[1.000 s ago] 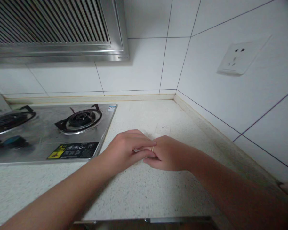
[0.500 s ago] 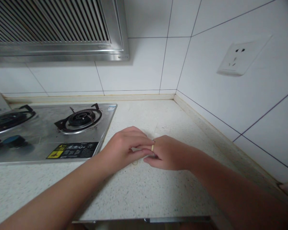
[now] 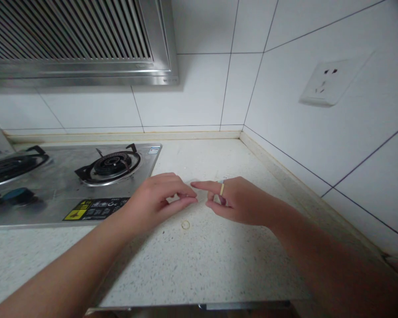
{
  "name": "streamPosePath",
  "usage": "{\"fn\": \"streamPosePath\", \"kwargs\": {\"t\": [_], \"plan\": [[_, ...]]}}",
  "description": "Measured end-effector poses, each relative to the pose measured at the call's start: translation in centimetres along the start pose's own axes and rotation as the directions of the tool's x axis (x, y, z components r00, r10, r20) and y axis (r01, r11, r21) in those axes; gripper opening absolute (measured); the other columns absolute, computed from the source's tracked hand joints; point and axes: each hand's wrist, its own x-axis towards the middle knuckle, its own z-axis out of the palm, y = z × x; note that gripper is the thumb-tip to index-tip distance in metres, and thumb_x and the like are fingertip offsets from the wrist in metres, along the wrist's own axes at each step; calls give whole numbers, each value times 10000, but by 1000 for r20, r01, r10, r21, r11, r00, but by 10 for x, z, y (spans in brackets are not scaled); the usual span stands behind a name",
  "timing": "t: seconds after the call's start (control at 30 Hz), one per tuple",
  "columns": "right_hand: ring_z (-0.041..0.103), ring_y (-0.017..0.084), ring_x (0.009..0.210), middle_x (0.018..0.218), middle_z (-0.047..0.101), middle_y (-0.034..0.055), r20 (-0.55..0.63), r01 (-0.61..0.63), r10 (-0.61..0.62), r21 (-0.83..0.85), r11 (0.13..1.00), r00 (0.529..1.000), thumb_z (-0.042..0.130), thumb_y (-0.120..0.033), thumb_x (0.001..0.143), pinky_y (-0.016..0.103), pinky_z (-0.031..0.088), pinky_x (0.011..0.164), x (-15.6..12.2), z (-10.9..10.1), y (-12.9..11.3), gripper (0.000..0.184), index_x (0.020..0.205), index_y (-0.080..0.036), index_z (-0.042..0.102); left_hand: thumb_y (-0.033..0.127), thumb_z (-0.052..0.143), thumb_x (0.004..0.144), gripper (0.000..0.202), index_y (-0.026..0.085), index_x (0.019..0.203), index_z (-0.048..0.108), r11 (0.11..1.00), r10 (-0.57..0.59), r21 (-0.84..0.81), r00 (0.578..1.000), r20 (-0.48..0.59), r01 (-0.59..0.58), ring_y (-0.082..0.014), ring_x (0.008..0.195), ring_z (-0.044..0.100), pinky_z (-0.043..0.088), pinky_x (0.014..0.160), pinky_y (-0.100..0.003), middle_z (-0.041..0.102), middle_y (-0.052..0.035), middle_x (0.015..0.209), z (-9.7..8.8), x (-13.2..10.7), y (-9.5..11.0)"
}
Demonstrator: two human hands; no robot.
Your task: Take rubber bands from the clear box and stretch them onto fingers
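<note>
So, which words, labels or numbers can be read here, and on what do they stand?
Nothing can be read.
Black and yellow label on the stove: print too blurred.
Small sticker at the stove's corner: too small.
Tiny mark on the range hood: too small.

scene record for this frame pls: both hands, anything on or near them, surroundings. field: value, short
left hand: above the counter, fingertips drawn together toward the right index finger; cannot tell if they pinch anything
right hand: index finger stretched toward the left hand, grips nothing
yellow band: around the right index finger
small ring: flat on the counter between the hands, touching neither
counter: pale, speckled
stove: left of the left hand, no pot on the burner
hood: above the stove
socket: right wall
</note>
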Motion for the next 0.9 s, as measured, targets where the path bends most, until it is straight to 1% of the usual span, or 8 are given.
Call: {"fn": "streamPosePath", "kwargs": {"t": [0.07,0.13,0.2,0.27,0.43,0.67,0.8,0.9], "plan": [[527,94,541,681,661,-50,-42,-12,12,-3,1000,999,556,-254,959,243,323,610,-1,-1,4,508,1464,-260,502,218,617,989,98,202,981,714,1000,-7,3,983,183,7,-159,765,653,477,699,-271,722,-25,853,-3,-2,-3],[495,92,507,621,629,-59,-45,-30,28,-30,999,999,558,-263,957,246,305,591,-1,-1,5,478,1435,-261,543,217,617,988,115,207,988,731,1000,-8,20,935,356,1,-165,790,672,477,713,-267,734,-26,890,-1,-3,-7],[486,95,495,566,593,-66,-32,-43,41,-52,998,999,565,-273,953,249,291,578,-1,-1,6,455,1407,-266,573,204,634,975,115,219,972,747,999,-20,41,882,470,1,-167,790,687,474,702,-255,740,-18,887,2,-5,-9],[497,100,500,539,572,-69,-24,-50,48,-56,997,999,576,-275,945,250,290,577,0,-2,5,448,1392,-274,588,200,663,954,103,232,938,760,998,-39,62,853,521,8,-165,767,694,467,679,-245,741,-7,847,5,-6,-11],[485,102,482,529,560,-74,1,-58,58,-35,998,998,585,-284,940,251,299,574,0,-2,4,441,1381,-268,599,148,698,909,110,238,903,760,994,-92,97,822,562,45,-160,755,696,452,671,-240,741,6,830,6,-7,-11],[523,104,520,607,635,-57,21,-56,56,-5,998,998,588,-281,936,249,307,583,-1,-1,5,449,1386,-283,595,60,654,805,131,188,803,681,984,-171,129,820,547,119,-139,657,613,399,610,-239,679,16,759,9,-6,-8],[555,108,553,681,673,-28,60,-75,69,97,992,996,556,-294,958,248,333,593,-1,-3,3,451,1407,-251,575,199,601,909,70,190,899,670,943,-316,15,884,344,331,-129,617,546,377,569,-234,636,17,735,7,-6,-14],[545,105,555,759,698,2,62,-91,81,179,980,995,538,-297,967,245,342,578,-2,-4,1,446,1406,-225,574,308,561,969,172,176,907,651,870,-440,-164,882,171,465,-133,650,530,394,573,-232,612,7,742,4,-4,-17]]}}
